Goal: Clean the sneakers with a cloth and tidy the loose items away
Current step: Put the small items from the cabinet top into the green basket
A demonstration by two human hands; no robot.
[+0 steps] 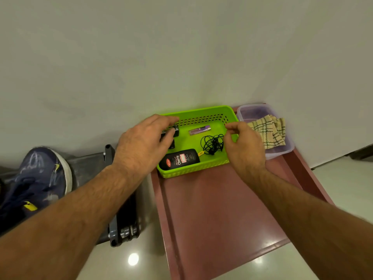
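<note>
A green plastic basket [203, 115] stands on a maroon table [212, 209] against the wall. Inside lie a black shoe-polish bottle [180, 159], a tangled black cord [213, 143] and a small purple tube [199, 130]. My left hand [145, 145] reaches over the basket's left end, its fingers curled round a small black object [176, 129]. My right hand [245, 147] pinches the basket's right rim. A checked cloth [269, 131] lies in a clear container [254, 112] to the right. A navy sneaker [36, 182] rests at the far left.
A dark grey rack [113, 199] holds the sneaker, left of the table. The white wall rises right behind the basket. Glossy pale floor [343, 184] surrounds the table. The table's near half is bare maroon surface.
</note>
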